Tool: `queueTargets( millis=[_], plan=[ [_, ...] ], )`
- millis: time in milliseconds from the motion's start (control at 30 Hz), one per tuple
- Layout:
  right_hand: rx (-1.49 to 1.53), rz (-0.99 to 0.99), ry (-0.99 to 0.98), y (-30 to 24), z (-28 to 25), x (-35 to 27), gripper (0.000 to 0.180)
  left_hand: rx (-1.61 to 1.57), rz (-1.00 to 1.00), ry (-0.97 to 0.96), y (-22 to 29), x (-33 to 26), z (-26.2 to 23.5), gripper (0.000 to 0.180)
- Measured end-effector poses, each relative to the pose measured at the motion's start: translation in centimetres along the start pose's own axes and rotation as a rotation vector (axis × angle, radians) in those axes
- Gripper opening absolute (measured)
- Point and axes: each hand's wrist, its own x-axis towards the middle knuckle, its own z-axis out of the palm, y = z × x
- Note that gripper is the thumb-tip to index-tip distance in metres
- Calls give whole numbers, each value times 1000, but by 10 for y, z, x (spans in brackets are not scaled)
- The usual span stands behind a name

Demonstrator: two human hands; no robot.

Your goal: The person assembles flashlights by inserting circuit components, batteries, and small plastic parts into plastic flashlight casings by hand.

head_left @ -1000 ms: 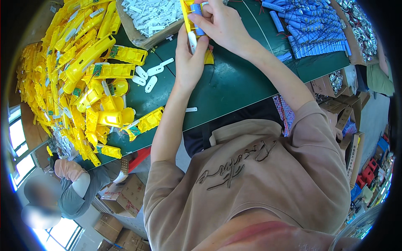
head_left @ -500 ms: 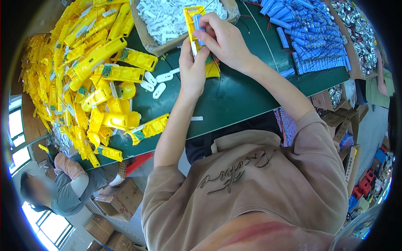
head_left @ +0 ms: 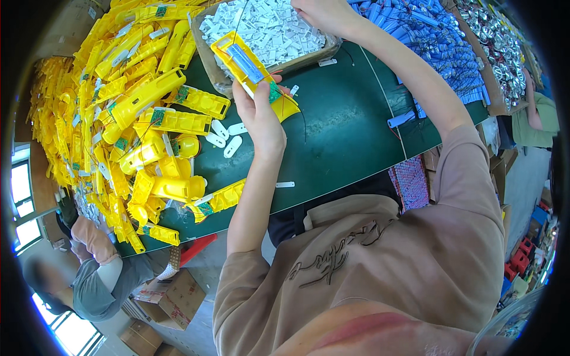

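My left hand (head_left: 261,118) is closed around a long yellow plastic housing (head_left: 223,43), tilted over the near left edge of the box of white parts. A blue cylindrical battery (head_left: 244,63) lies inside the housing, and a green circuit board (head_left: 275,92) sits at its lower end with thin red and black wires. Up at the top edge of the head view, my right hand (head_left: 323,13) is above the far right part of that box. Its fingers are partly cut off by the picture's edge, so what they hold, if anything, is hidden.
A cardboard box of small white plastic parts (head_left: 267,35) stands ahead. Yellow housings (head_left: 148,118) are heaped at left, with loose white oval pieces (head_left: 233,146) beside them. Blue batteries (head_left: 439,53) pile up at right, near shiny metal parts (head_left: 493,47). Another person (head_left: 98,279) sits at lower left.
My right hand has left the battery and housing and moved up and right to the top edge. My left hand has shifted left with the housing, which is now tilted further left.
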Motion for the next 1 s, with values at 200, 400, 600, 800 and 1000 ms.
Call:
queueTargets(
  millis=[200, 400, 600, 800, 1000],
  plan=[
    [252, 64, 90, -7, 3, -5, 14, 31, -7, -49, 0, -1, 1, 30],
    [1344, 396, -44, -37, -27, -35, 18, -19, 7, -52, -1, -3, 1, 27],
    [1624, 365, -163, -59, -59, -75, 26, -41, 17, -74, -1, -3, 2, 28],
    [1357, 350, 135, -53, -61, -85, 21, 30, -29, -145, -2, -7, 4, 28],
    [1717, 711, 278, -58, -48, -61, 19, 117, -43, -392, 0, -19, 13, 39]
  ],
)
